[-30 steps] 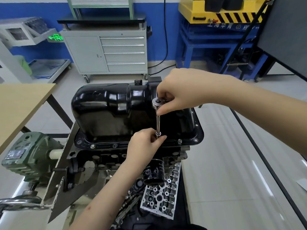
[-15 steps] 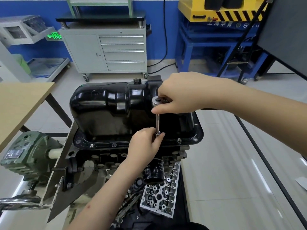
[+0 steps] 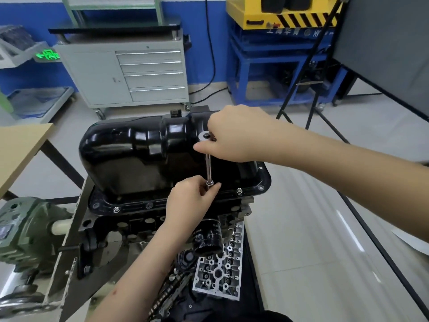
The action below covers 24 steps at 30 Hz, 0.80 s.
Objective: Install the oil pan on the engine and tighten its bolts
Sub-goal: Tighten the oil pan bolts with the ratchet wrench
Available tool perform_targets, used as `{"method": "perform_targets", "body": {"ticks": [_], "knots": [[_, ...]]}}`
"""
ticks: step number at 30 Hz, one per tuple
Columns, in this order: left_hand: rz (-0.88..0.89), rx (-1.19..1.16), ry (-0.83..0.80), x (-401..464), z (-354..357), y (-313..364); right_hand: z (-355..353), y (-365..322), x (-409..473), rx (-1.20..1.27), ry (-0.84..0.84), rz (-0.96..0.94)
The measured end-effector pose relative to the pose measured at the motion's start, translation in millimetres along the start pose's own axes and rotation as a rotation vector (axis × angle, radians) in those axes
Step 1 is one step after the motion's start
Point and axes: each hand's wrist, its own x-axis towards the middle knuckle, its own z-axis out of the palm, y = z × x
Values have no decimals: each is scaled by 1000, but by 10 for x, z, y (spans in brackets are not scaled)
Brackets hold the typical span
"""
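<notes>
1. Head view: since a second ago, little has changed; the right hand [image 3: 234, 135] has shifted slightly on the ratchet [image 3: 205, 136].
2. The right grip clasps the ratchet head; the left hand [image 3: 190, 201] pinches the extension bar [image 3: 208, 168] at the flange.
3. The oil pan [image 3: 139, 159] sits on the engine [image 3: 130, 228].

Both hands [image 3: 234, 135] hold a ratchet [image 3: 208, 159] upright over the oil pan [image 3: 139, 154].

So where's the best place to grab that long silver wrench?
Hold the wrench in two places: its round head at the top, from above, as the right hand does, and the thin upright shaft low down, pinched from the near side, like the left hand.
</notes>
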Motion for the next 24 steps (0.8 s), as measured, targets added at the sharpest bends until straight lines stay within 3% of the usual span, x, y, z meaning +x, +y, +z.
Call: {"method": "perform_targets", "body": {"ticks": [2, 5, 8, 12, 17, 24], "knots": [[82, -37, 37, 3, -97, 43, 32, 4, -20, 70, -21, 40], [183, -284, 93, 81, -334, 143, 88, -16, -89, 166, -31, 97], [176, -418, -85, 198, -475, 154, 106, -58, -137, 143, -46, 156], [99, -446, -258, 149, -397, 20, 90, -95, -88, 218, -118, 229], [37, -395, -274, -13, -257, -270, 58, -176, -52, 239, -203, 354], [107, -370, -329, -60, -237, -409, 40, -239, -56, 339, -222, 526]]}}
